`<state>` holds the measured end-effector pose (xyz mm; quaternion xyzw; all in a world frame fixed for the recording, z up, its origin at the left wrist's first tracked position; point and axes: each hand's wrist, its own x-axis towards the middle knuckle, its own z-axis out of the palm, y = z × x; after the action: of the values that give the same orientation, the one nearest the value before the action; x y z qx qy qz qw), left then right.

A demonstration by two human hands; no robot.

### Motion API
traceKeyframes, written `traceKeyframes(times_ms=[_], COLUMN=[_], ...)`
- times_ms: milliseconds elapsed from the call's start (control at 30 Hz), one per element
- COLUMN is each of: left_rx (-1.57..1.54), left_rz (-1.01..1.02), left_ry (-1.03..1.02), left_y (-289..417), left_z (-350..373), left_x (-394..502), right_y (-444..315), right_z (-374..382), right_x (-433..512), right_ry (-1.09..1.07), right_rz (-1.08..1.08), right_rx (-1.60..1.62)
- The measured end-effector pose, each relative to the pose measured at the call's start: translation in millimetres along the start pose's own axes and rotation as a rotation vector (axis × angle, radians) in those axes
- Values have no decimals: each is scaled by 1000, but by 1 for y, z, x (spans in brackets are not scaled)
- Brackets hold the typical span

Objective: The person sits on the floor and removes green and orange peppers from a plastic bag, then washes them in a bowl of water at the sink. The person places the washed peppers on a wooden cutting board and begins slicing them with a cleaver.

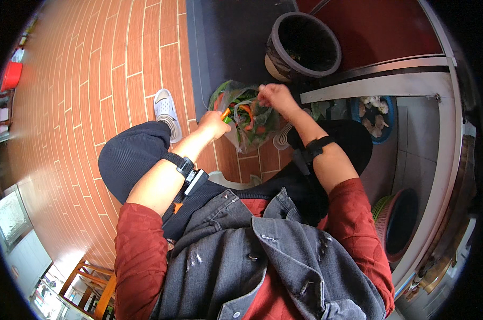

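Note:
A clear plastic bag of red, orange and green peppers sits on the floor between my feet. My left hand is at the bag's near left side, its fingers closed around an orange and green pepper. At the bag's upper right edge is my right hand, with the fingers curled in. Whether it pinches anything there is too blurred to tell.
A dark waste bin stands on a dark mat beyond the bag. To the right, a blue basket holds garlic bulbs beside a white frame. A pink basket is nearer me. A wooden chair stands lower left.

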<state>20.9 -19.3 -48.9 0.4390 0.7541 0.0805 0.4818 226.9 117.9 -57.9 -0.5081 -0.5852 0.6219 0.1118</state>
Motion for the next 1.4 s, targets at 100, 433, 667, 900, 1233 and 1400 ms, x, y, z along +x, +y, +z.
traceKeyframes(times_ms=[100, 433, 667, 900, 1233, 1400], left_rx=[-213, -870, -930, -930, -910, -715], left_rz=[-152, 8, 38, 51, 135, 26], left_ry=[-84, -73, -150, -121, 23, -83], left_y=[-9, 16, 32, 37, 40, 41], left_z=[3, -19, -25, -24, -31, -24], left_x=[4, -15, -22, -23, -28, -29], right_y=[38, 76, 79, 18, 146, 172], right_z=[20, 42, 14, 28, 31, -7], right_x=[11, 29, 12, 3, 21, 9], right_ry=[-178, -556, -758, -630, -897, -952], right_rz=[-124, -25, 471, 297, 181, 304], right_rx=[-595, -1318, -1848, -1578, -1329, -1468])
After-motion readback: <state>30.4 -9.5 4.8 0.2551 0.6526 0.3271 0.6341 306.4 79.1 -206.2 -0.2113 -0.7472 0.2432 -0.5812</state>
